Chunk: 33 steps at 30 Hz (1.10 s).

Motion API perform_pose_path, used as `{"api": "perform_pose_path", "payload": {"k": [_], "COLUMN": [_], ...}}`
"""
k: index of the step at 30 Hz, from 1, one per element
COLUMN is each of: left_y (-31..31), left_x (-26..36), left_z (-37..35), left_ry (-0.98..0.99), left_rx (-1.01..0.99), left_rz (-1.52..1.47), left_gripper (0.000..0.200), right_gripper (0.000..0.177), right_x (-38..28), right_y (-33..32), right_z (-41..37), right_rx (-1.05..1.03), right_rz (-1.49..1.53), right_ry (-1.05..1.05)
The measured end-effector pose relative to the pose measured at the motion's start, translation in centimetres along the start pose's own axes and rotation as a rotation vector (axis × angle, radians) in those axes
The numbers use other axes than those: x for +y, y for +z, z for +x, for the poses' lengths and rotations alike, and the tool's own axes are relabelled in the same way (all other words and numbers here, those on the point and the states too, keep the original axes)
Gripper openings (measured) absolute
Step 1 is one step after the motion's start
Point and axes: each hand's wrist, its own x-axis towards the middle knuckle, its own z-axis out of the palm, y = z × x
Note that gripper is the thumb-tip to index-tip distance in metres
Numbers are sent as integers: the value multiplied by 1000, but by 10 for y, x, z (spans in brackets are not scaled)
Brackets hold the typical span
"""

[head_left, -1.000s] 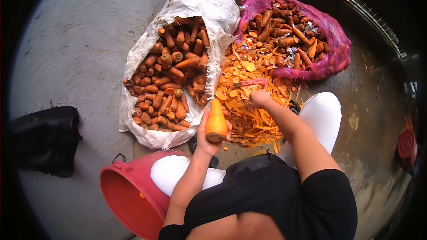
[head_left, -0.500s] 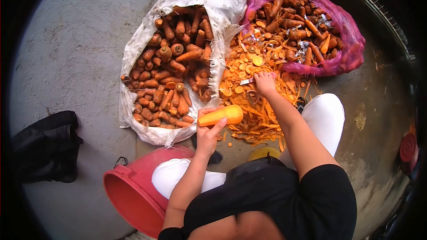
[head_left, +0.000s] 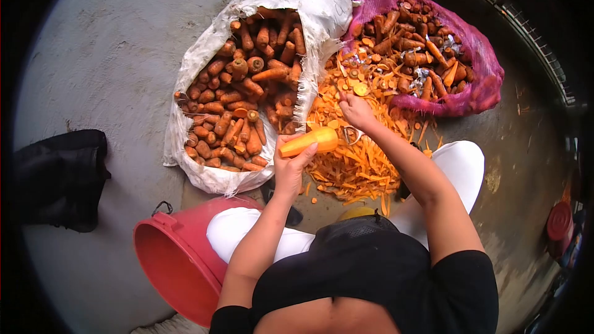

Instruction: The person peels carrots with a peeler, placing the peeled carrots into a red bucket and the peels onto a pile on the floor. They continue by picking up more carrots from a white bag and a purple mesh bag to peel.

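"Where's the peeled carrot?"

"The carrot [head_left: 323, 138] is in the left hand [head_left: 289, 172], fingers clamped around its narrow end and thumb along the side; the thick end points to three o'clock."

"And the right hand?"

"The right hand [head_left: 357, 113] is at two o'clock from that carrot, over the orange peelings [head_left: 365, 173]. Its fingers look bent, but I can't tell whether they grip anything."

"What's in the containers?"

"Same dial: at ten o'clock, a white woven sack [head_left: 312, 0], mouth wide, with a mass of unpeeled carrots [head_left: 272, 75]. At two o'clock, beyond the right hand, a pink mesh sack [head_left: 489, 86] holds more carrots mixed with silvery scraps [head_left: 421, 77]; peelings heap up against its mouth."

"The bucket?"

"The red bucket [head_left: 204, 229] is between seven and eight, beside the knee; its mouth shows, but its bottom is out of sight."
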Motion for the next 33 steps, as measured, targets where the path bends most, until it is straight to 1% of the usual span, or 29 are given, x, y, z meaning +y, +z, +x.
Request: {"api": "perform_pose_path", "payload": {"k": [1, 2, 3, 5, 6, 8, 9, 11, 12, 13, 14, 15, 16, 17, 18, 19, 20, 22, 23, 24, 26, 27, 28, 31, 32, 33], "left_y": [-1, -1, 0, 3, 5, 9, 9, 4, -2, -3, -3, -3, -3, -5, -9, -14, -22, -17, -16, -11, -7, -7, -8, -8, -6, -5], "left_x": [-4, -7, -9, -10, -8, -5, -8, -14, -10, 1, 12, 21, 26, 27, 26, 21, 6, 4, 5, 17, 25, 26, 26, 29, 29, 29], "left_z": [1, 3, 3, 0, -2, -8, -9, -10, -12, -14, -16, -20, -19, -15, -9, -4, 3, 4, 5, 0, -2, -1, 1, 4, 4, 5], "left_ry": [69, 140, 168, 215, 231, 257, 255, 246, 97, -8, -112, -218, -257, -264, -270, -278, -154, 104, 234, 290, 306, 311, 325, 355, 358, 360], "left_rx": [8, 13, 23, 47, 30, -8, -73, -200, -281, -335, -383, -426, -379, -429, -476, -521, -518, -417, -369, -277, -152, -86, -72, -24, 0, 24], "left_rz": [99, 198, 200, 209, 227, 265, 216, 122, 29, -59, -150, -240, -144, -7, 130, 267, 303, 568, 700, 923, 1018, 1063, 1071, 1099, 1104, 1108], "left_gripper": [32, 31, 31, 31, 31, 32, 32, 33, 42, 46, 50, 54, 62, 60, 59, 57, 53, 53, 53, 54, 52, 52, 51, 49, 48, 46], "right_gripper": [38, 38, 39, 39, 40, 41, 42, 41, 40, 38, 40, 41, 41, 42, 42, 42, 40, 38, 36, 35, 32, 28, 24, 19, 20, 21], "right_x": [-3, -5, -22, -28, -44, -50, -53, -59, -57, -54, -49, -54, -63, -69, -67, -81, -83, -81, -75, -70, -59, -61, -63, -74, -69, -74], "right_y": [3, 3, -4, -6, -12, -13, -14, -16, -15, -13, -13, -16, -22, -25, -14, -19, -15, -12, -12, -11, -6, -10, -14, -15, -8, -9], "right_z": [-8, -17, -37, -68, -83, -95, -101, -110, -110, -107, -105, -107, -112, -115, -113, -122, -122, -116, -109, -103, -90, -90, -90, -102, -102, -107], "right_rx": [-83, -199, -315, -427, -404, -428, -439, -355, -322, -292, -294, -310, -328, -347, -318, -240, -268, -232, -169, -105, 25, 22, 19, -165, -81, -25], "right_rz": [155, 329, 502, 897, 923, 978, 1005, 1031, 1057, 1080, 1037, 940, 840, 739, 711, 574, 718, 808, 759, 717, 631, 600, 569, 690, 469, 373], "right_ry": [-6, 162, 334, 418, 484, 436, 412, 329, 268, 205, 184, 104, 25, -54, -241, -373, -233, -109, -131, -163, -231, -215, -200, -65, -174, -227]}}
